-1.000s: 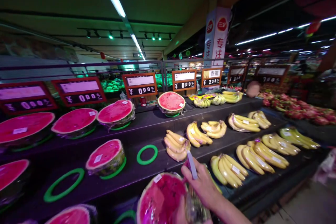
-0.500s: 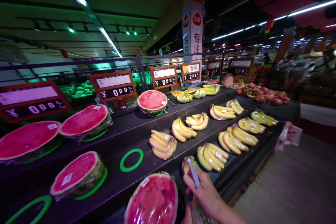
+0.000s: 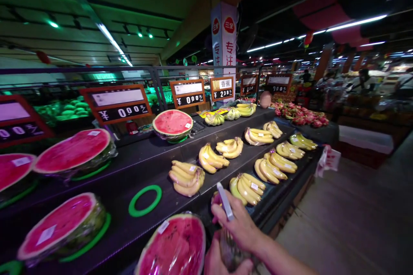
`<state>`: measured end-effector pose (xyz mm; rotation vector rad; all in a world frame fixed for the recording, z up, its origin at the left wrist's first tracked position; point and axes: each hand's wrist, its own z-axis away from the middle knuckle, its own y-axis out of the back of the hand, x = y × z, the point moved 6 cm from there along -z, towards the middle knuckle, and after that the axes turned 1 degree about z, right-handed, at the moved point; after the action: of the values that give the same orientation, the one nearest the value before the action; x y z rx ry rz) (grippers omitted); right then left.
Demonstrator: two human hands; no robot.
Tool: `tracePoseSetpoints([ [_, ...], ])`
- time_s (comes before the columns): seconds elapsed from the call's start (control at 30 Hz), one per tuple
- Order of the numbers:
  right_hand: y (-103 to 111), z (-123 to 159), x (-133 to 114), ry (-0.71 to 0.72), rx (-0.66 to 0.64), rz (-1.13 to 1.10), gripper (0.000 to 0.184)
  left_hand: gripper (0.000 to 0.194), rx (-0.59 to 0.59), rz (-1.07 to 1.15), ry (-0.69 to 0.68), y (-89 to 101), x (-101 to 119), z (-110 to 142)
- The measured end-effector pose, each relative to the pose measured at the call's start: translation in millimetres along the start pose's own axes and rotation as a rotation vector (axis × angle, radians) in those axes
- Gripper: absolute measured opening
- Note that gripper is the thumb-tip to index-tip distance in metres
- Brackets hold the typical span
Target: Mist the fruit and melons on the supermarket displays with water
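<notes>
My right hand (image 3: pixel 240 223) is closed around a slim pale grey stick-like tool (image 3: pixel 225 202), which points up and to the left; its kind is not clear. Partly hidden behind those fingers is a small purple-and-green thing. Below, at the lower edge, my left hand (image 3: pixel 214 260) curls around a dark greenish bundle in clear plastic (image 3: pixel 232 251), whose contents I cannot make out. Just left of my hands lies a film-wrapped watermelon half (image 3: pixel 174 245) with a white label. A labelled bunch of bananas (image 3: pixel 248 188) rests just beyond my right hand.
Several banana bunches (image 3: pixel 213 157) fill the dark stepped shelf to the right. Cut watermelons (image 3: pixel 72 150) sit on green rings at left, near a bare green ring (image 3: pixel 145 200). Price signs (image 3: pixel 187 93) stand behind. Dragon fruit (image 3: pixel 301 114) lie at the far end, beside an aisle.
The view has swung right, so shelf and fruit appear shifted left. More of my left hand and the plastic-wrapped bundle now shows. My right hand still grips the pale tool.
</notes>
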<state>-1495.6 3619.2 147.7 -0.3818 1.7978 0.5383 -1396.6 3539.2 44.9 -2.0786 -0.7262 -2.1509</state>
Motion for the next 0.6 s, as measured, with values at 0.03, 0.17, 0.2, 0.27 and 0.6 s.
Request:
tracePoseSetpoints([
  [0.03,0.6,-11.0,-10.2,0.019,0.008,0.008,0.032,0.080,0.027,-0.008,0.000,6.1,5.7,-10.5],
  [0.17,-2.4,-72.3,-54.5,0.117,0.066,0.056,0.047,0.086,-0.033,0.072,-0.182,35.4,62.5,-58.3],
  [0.2,-5.9,-89.5,-63.4,0.116,0.048,0.042,0.047,0.077,-0.051,0.051,-0.208,44.8,78.0,-69.6],
  [0.27,-13.8,-123.2,-78.9,0.119,-0.010,0.024,0.048,0.066,-0.026,0.008,-0.269,67.0,105.8,-90.0],
  [0.6,-35.2,-218.7,-129.1,0.145,-0.053,0.041,0.062,0.056,0.083,-0.104,-0.359,132.5,153.1,-161.7],
])
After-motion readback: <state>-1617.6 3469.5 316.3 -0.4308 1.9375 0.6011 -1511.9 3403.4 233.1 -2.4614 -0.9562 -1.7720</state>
